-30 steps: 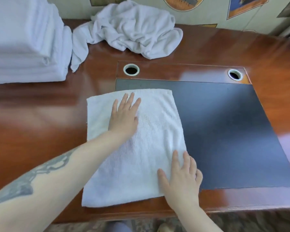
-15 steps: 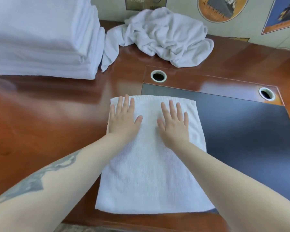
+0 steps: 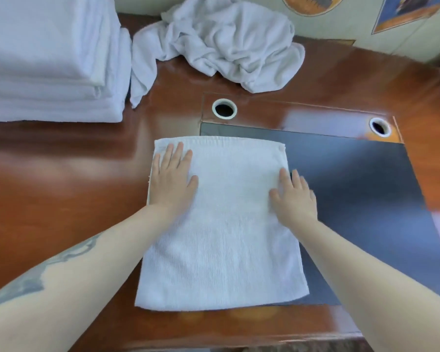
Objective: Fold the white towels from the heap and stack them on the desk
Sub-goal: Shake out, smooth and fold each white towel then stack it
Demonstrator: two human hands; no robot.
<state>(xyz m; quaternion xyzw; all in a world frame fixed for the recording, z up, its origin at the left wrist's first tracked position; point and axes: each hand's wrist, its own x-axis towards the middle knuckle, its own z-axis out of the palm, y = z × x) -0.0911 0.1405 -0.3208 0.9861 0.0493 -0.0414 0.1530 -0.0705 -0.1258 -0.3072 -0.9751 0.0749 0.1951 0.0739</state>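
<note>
The white terry towel (image 3: 221,224), folded to a rectangle, lies flat in the centre of the frame on the glossy reddish-brown wooden desk (image 3: 61,199), its right part overlapping the dark grey inset desk pad (image 3: 353,199). Half a second ago both hands pressed side by side near its far edge; now they have slid apart. The left hand (image 3: 172,179) lies flat at the towel's upper left, fingers straight and gripping nothing. The right hand (image 3: 294,196) has moved out to the right edge, fingers straight and released, its outer fingers reaching over onto the pad. That outward sweep reads as smoothing the layers, so this fold looks nearly finished; another fold or a lift to the pile probably comes next. The stack of folded white towels (image 3: 48,67) stands at upper left, and the crumpled heap of white towels (image 3: 226,39) waits at top centre, so more remain.
</note>
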